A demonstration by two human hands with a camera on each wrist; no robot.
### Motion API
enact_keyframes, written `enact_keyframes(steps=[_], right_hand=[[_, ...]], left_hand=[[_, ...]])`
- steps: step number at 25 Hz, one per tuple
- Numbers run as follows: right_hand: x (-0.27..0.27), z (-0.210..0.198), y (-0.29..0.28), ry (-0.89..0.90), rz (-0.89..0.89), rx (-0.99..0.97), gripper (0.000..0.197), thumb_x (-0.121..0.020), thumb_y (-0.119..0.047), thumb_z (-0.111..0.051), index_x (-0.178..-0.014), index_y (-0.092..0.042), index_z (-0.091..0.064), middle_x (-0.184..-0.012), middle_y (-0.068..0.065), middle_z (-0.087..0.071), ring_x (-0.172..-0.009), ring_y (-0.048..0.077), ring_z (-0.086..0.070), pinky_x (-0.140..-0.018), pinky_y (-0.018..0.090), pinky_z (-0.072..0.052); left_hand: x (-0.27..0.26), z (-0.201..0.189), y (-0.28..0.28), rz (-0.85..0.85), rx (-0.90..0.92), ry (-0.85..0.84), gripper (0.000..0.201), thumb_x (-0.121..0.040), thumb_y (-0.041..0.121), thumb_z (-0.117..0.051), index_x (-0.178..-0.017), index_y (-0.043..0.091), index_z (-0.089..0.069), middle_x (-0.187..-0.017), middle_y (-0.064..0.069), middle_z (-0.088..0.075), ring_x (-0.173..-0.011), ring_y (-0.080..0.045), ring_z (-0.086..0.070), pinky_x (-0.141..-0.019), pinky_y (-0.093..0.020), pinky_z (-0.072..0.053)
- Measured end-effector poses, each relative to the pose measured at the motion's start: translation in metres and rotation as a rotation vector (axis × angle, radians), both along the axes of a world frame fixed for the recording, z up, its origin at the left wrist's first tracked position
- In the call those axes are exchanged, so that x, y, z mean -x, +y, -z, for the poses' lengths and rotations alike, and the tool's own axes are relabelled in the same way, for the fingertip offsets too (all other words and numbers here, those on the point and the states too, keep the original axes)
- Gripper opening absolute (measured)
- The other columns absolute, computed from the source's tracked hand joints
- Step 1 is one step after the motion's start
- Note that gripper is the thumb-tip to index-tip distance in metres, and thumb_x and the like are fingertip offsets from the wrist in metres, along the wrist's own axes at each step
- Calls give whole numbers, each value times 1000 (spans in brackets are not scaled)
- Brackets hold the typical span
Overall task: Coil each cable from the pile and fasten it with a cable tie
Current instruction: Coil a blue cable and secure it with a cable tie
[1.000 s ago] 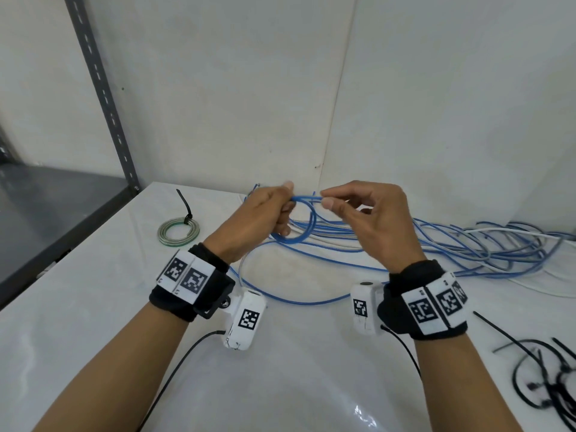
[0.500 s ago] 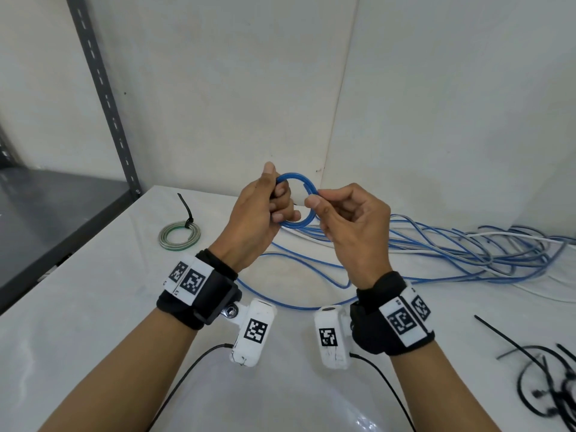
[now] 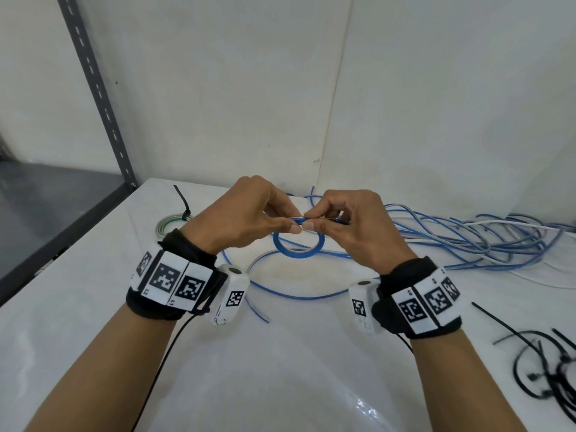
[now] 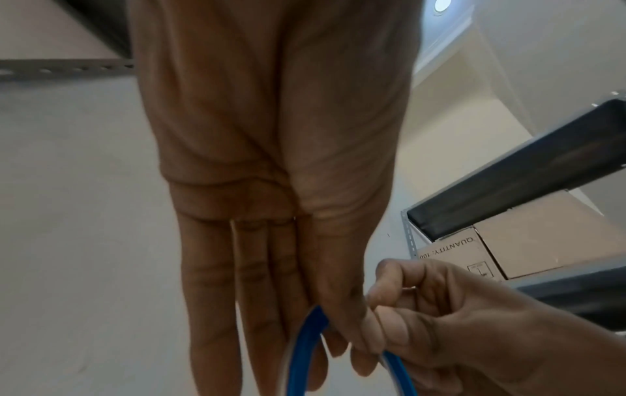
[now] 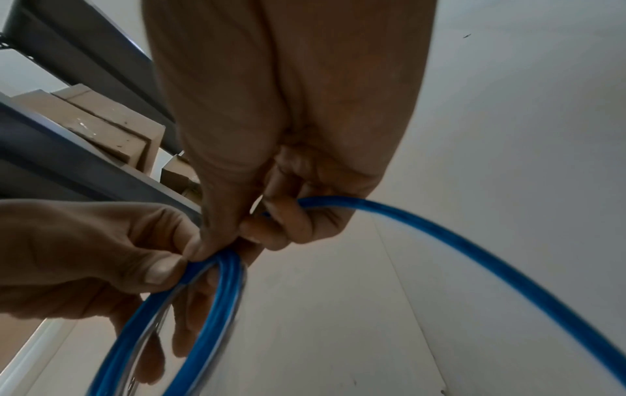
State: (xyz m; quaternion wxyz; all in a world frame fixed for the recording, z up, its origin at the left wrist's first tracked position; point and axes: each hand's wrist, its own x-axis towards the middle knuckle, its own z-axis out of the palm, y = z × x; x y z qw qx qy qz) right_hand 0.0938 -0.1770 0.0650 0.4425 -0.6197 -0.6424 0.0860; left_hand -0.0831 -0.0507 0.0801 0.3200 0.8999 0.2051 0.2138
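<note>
A small coil of blue cable hangs above the white table, held at its top by both hands. My left hand pinches the coil between thumb and fingers, which the left wrist view shows as blue loops under the thumb. My right hand pinches the same spot, thumb tip against thumb tip. In the right wrist view the coil hangs below, and a loose strand runs off right through the curled fingers. The cable's free length loops over the table toward the tangled pile.
A green-and-white coil fastened with a black tie lies at the back left. Loose black cable ties lie at the right edge. A grey shelf upright and a dark shelf stand to the left; walls close the back.
Both hands have come down and tipped the blue coil from upright at chest height to hanging lower, thumbs now meeting on its top. The wrists have spread apart.
</note>
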Motion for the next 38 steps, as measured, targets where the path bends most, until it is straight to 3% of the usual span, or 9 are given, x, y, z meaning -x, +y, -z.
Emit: enact_keyframes(steps=[6,10,15,20,25,28,31,35,38], right_hand=[[0,-4,-2,105,6,-33,3,-84,-14,-81,-84,-16,-78,-78,-6,-74,-68,8,-61,-61,25,-49],[1,-7,-2,197,30,-126,6,-88,-16,-77,-94,-15,-78,-85,-4,-76,-79,13,-68,-73,33,-57],[0,-11,-2,417,112,-297,7,-90,-12,-74,-95,-6,-71,-85,8,-77,-61,11,-62,-52,15,-44],[15,-6,5,630,124,-353,16,-89,-12,-75,-102,-6,-69,-91,14,-77,-57,15,-57,-43,23,-38],[0,-6,0,463,48,-219,11,-89,-6,-75,-99,-4,-75,-89,12,-77,-63,14,-65,-53,19,-47],[3,-1,2,185,-9,-75,8,-86,-9,-78,-94,-12,-79,-84,-3,-77,-74,9,-69,-70,21,-53],[6,0,5,119,27,-90,9,-87,-11,-78,-92,-18,-78,-80,-13,-73,-68,0,-61,-68,14,-46],[7,-2,6,238,38,-196,12,-92,-12,-73,-101,-18,-78,-86,-9,-77,-73,6,-66,-67,25,-54],[2,-8,2,420,79,-288,7,-93,-10,-71,-98,-5,-73,-87,10,-77,-61,2,-61,-58,15,-46]], left_hand=[[4,-6,-7,-5,11,-52,10,-84,24,-82,-90,15,-82,-74,7,-75,-69,-10,-72,-57,-16,-52],[10,-9,-1,-4,155,-181,13,-85,20,-81,-94,10,-81,-79,-4,-77,-77,-17,-76,-72,-30,-63],[13,-11,4,-37,473,-475,18,-94,13,-70,-102,-2,-75,-91,-16,-77,-86,-22,-74,-75,-33,-63],[-5,-3,-8,-55,661,-604,20,-94,20,-67,-100,2,-74,-89,-9,-74,-83,-15,-71,-72,-26,-61],[-9,-2,-12,36,599,-272,48,-100,48,-49,-101,5,-70,-90,-12,-75,-84,-22,-71,-84,-33,-60],[-16,6,-16,34,629,-86,62,-104,57,-31,-85,6,-61,-58,-3,-49,-55,-17,-48,-84,-40,-61],[-21,9,-17,-28,577,-69,68,-106,56,-29,-76,0,-53,-58,4,-33,-49,-12,-34,-87,-39,-61],[-20,1,-17,-20,751,-351,54,-109,44,-35,-61,19,-36,-57,7,-24,-48,-11,-25,-68,-30,-48],[-16,-7,-11,-6,1051,-608,55,-109,43,-38,-59,21,-35,-57,5,-13,-50,-13,-14,-57,-26,-42]])
